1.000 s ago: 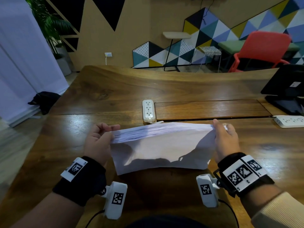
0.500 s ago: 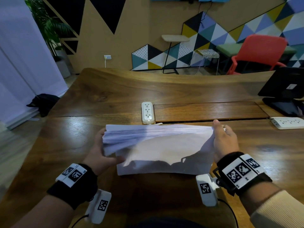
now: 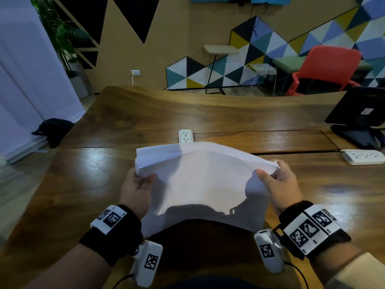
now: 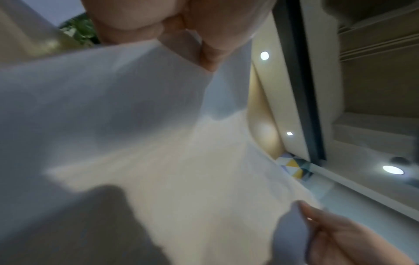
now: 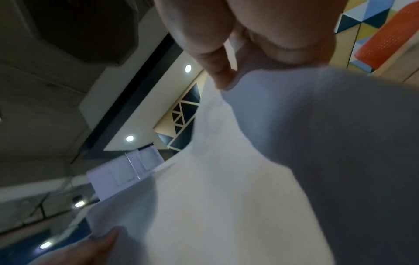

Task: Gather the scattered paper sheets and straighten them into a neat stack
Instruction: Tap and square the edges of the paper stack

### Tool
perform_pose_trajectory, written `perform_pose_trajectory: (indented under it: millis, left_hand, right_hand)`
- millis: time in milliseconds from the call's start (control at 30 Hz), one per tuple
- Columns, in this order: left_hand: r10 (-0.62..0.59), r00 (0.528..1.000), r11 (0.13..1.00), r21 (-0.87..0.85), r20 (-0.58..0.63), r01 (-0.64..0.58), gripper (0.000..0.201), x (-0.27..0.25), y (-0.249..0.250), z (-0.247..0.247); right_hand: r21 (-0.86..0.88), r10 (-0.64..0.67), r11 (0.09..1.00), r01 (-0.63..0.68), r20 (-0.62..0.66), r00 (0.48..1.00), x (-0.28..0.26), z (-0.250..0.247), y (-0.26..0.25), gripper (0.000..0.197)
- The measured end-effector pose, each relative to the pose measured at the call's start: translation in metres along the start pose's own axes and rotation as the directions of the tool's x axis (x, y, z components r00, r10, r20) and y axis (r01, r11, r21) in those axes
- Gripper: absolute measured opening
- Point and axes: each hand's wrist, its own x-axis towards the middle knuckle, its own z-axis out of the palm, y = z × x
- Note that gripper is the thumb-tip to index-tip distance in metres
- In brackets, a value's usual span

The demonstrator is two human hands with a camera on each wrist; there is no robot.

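A thick stack of white paper sheets [image 3: 200, 180] is held up above the wooden table [image 3: 87, 184], bowed upward in the middle, its lower edge hanging toward me. My left hand [image 3: 138, 184] grips the stack's left end, where the sheet edges fan out. My right hand [image 3: 275, 180] pinches the right end between thumb and fingers. In the left wrist view the paper [image 4: 136, 143] fills the frame under my left hand [image 4: 192, 44]. In the right wrist view the paper [image 5: 260, 179] hangs below my right hand [image 5: 231, 68].
A white power strip [image 3: 185, 136] lies just beyond the paper. A second power strip [image 3: 362, 157] sits at the right, near a black monitor stand [image 3: 358, 122]. A red chair [image 3: 325, 69] and small side tables stand past the table's far edge.
The stack has risen and bowed upward, covering part of the power strip. My left hand has shifted its hold on the left end. My right hand has kept its pinch.
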Motion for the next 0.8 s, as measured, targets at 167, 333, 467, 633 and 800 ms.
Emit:
perform_pose_trajectory:
  millis: [167, 333, 467, 633, 800]
  left_hand:
    - [0.277, 0.958, 0.961, 0.054, -0.079, -0.273, 0.026, -0.008, 0.043, 0.007]
    - [0.294, 0.955, 0.956, 0.046, -0.052, -0.291, 0.024, -0.009, 0.033, -0.003]
    - [0.194, 0.979, 0.979, 0.069, -0.065, -0.189, 0.024, -0.017, 0.011, -0.001]
    - [-0.003, 0.999, 0.991, -0.134, -0.052, -0.004, 0.015, -0.013, 0.018, -0.001]
    - [-0.095, 0.988, 0.958, -0.283, -0.126, 0.056, 0.012, -0.003, 0.023, 0.006]
  right_hand:
    - [0.121, -0.206, 0.968, 0.22, -0.119, 0.971, -0.011, 0.005, -0.018, 0.031]
    - [0.138, -0.183, 0.971, 0.196, -0.104, 0.978, -0.014, -0.002, -0.007, 0.041]
    - [-0.047, -0.07, 0.997, 0.066, -0.094, 0.993, -0.013, 0.003, 0.019, 0.024]
    - [0.006, 0.003, 1.0, -0.002, -0.073, 0.997, -0.006, 0.006, 0.013, 0.02]
    - [0.211, 0.077, 0.976, -0.061, -0.068, 0.995, -0.004, 0.012, -0.001, 0.01]
